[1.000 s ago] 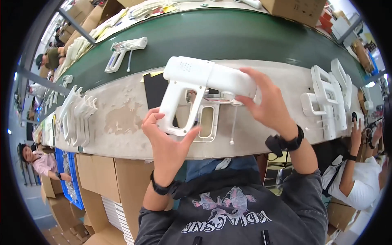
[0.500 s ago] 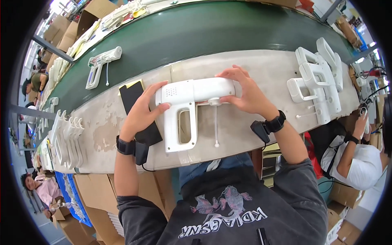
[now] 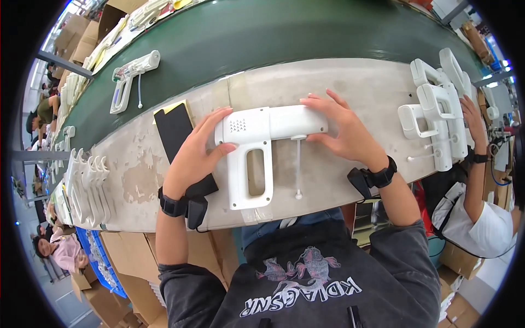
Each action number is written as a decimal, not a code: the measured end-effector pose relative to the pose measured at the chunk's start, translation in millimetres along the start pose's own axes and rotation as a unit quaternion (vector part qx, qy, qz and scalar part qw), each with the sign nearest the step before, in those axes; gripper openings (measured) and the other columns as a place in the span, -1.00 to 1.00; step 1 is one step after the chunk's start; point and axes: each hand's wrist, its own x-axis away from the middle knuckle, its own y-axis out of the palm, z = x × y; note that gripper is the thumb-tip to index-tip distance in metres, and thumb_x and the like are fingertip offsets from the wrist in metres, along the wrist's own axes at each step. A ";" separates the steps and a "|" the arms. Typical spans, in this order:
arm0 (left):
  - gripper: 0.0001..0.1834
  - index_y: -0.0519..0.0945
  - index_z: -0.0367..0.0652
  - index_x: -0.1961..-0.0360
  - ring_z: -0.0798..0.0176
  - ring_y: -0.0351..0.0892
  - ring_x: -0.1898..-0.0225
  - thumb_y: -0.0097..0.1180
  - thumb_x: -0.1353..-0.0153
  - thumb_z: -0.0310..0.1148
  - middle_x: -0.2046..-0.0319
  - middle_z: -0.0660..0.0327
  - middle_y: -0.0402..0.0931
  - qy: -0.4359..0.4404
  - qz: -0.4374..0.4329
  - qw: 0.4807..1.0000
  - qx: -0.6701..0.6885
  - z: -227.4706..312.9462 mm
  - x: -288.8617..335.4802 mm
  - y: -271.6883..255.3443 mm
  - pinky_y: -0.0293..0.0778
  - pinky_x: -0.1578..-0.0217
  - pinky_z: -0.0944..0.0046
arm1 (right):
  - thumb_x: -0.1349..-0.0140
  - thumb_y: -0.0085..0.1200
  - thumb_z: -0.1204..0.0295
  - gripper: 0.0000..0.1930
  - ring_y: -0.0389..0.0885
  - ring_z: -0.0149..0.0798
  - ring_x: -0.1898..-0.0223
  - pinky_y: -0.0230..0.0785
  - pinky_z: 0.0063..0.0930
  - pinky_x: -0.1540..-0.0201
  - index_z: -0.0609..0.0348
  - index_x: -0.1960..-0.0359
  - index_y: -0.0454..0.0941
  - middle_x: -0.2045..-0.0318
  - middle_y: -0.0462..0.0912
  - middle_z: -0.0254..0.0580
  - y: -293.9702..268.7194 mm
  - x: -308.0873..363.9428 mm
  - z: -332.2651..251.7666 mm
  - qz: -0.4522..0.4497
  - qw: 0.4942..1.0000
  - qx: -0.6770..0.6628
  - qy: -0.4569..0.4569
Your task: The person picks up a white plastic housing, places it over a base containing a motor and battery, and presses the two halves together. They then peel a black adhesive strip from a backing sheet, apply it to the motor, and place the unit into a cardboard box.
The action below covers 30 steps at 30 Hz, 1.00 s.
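Note:
A white plastic spray gun (image 3: 254, 123) lies flat on the worktable, its barrel pointing right and its looped handle toward me. A thin tube (image 3: 298, 169) with a small ball end hangs from under the barrel. My left hand (image 3: 197, 150) grips the rear end, fingers over the top edge and thumb on the lower side by the handle. Around the front end, my right hand (image 3: 350, 131) has its fingers above and its thumb below. The casing's inside is hidden from here.
A green conveyor belt (image 3: 284, 33) runs behind the table, carrying an opened spray gun (image 3: 128, 79). A black pad (image 3: 172, 131) lies left. White shell parts (image 3: 90, 188) stand at far left. Several finished-looking guns (image 3: 437, 112) are piled right, where a co-worker's hand (image 3: 473, 120) reaches.
The gap with wiring seen under the barrel has closed up. Both my hands and the gun sit slightly further right. A co-worker's hand has come up to the piled guns.

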 end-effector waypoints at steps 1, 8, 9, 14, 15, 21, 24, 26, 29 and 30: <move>-0.36 0.37 -0.15 -0.33 -0.06 0.37 -0.31 0.29 -0.23 -0.37 -0.28 0.01 0.40 -0.004 0.006 1.000 0.000 1.8 0.0 1.3 0.31 -0.28 0.11 | -0.01 0.41 0.45 -0.29 0.42 -0.09 -0.32 -0.08 -0.03 -0.52 0.10 -0.28 0.44 -0.20 0.57 -0.18 1.8 2.1 2.0 -0.001 1.000 0.029 -0.011; -0.32 0.28 -0.18 -0.24 -0.13 0.52 -0.11 0.37 -0.17 -0.34 -0.07 -0.10 0.52 -0.059 -0.093 0.994 0.004 3.3 -13.4 -18.1 0.41 -0.13 0.07 | -0.17 0.33 0.34 -0.34 0.32 0.06 -0.38 -0.05 -0.07 -0.48 -0.03 -0.35 0.42 -0.36 0.39 -0.14 1.5 9.0 3.6 -0.017 0.989 0.150 0.006; -0.32 0.28 -0.18 -0.24 -0.13 0.52 -0.11 0.37 -0.17 -0.34 -0.07 -0.10 0.52 -0.051 -0.091 0.995 0.003 4.4 -16.6 -19.7 0.41 -0.13 0.07 | -0.17 0.33 0.34 -0.34 0.32 0.06 -0.38 -0.05 -0.07 -0.48 -0.03 -0.35 0.42 -0.36 0.39 -0.14 -1.3 9.0 4.4 -0.012 0.988 0.156 0.005; -0.26 0.25 -0.19 -0.25 -0.05 0.52 -0.07 0.37 -0.09 -0.42 -0.02 -0.10 0.49 -0.003 -0.101 0.995 -0.014 -2.9 -22.3 -14.3 0.40 -0.13 0.09 | -0.21 0.33 0.28 -0.41 0.51 -0.04 -0.08 0.35 -0.22 -0.15 -0.01 -0.30 0.50 -0.06 0.52 -0.04 -9.1 8.8 8.0 -0.057 0.998 0.006 0.028; -0.18 0.18 -0.21 -0.31 0.00 0.50 -0.10 0.38 -0.07 -0.44 -0.05 -0.05 0.48 0.051 -0.088 0.995 -0.014 -16.1 -23.1 -9.3 0.37 -0.17 0.12 | -0.20 0.34 0.27 -0.42 0.53 -0.06 -0.05 0.39 -0.26 -0.10 0.00 -0.28 0.52 -0.04 0.52 -0.04 -10.8 8.9 10.2 -0.065 0.997 -0.019 0.029; -0.06 0.12 -0.16 -0.38 0.11 0.35 -0.24 0.44 -0.03 -0.40 -0.18 0.08 0.36 0.064 -0.074 0.988 0.117 9.1 -12.7 -4.3 0.25 -0.28 0.15 | -0.18 0.38 0.31 -0.40 0.56 -0.17 -0.01 0.45 -0.34 -0.07 0.09 -0.27 0.50 -0.05 0.48 -0.11 -45.3 41.9 -28.2 -0.018 0.994 -0.102 0.026; -0.07 0.13 -0.14 -0.41 0.14 0.33 -0.27 0.41 -0.08 -0.32 -0.25 0.08 0.33 0.087 -0.026 0.964 0.249 38.1 -26.1 9.6 0.24 -0.28 0.14 | -0.20 0.36 0.38 -0.41 0.54 -0.27 -0.09 0.50 -0.43 -0.08 0.19 -0.27 0.47 -0.08 0.48 -0.18 -89.4 67.6 -47.9 0.047 0.994 -0.087 0.046; -0.16 0.18 -0.14 -0.43 0.15 0.31 -0.31 0.33 -0.21 -0.25 -0.34 0.09 0.28 0.111 0.007 0.951 0.289 58.2 -37.6 6.4 0.30 -0.24 0.14 | -0.23 0.31 0.45 -0.45 0.56 -0.32 -0.10 0.51 -0.46 -0.07 0.21 -0.27 0.47 -0.11 0.53 -0.20 -124.1 89.6 -45.1 0.141 0.972 -0.164 0.095; -0.26 0.22 -0.16 -0.41 0.15 0.30 -0.33 0.26 -0.28 -0.27 -0.34 0.12 0.29 0.082 0.072 0.962 0.248 53.6 -40.9 -9.1 0.37 -0.18 0.17 | -0.32 0.22 0.38 -0.49 0.61 -0.43 -0.02 0.50 -0.51 -0.06 0.21 -0.28 0.46 -0.09 0.62 -0.21 -202.0 124.7 -36.3 0.284 0.940 -0.023 0.188; -0.42 0.33 -0.20 -0.34 0.15 0.36 -0.29 0.17 -0.35 -0.32 -0.31 0.14 0.33 0.088 0.092 0.958 0.256 47.0 -38.5 -14.4 0.42 -0.12 0.21 | -0.34 0.21 0.32 -0.49 0.62 -0.46 0.01 0.51 -0.55 -0.01 0.22 -0.28 0.46 -0.06 0.63 -0.24 -224.4 136.6 -24.2 0.335 0.925 -0.029 0.178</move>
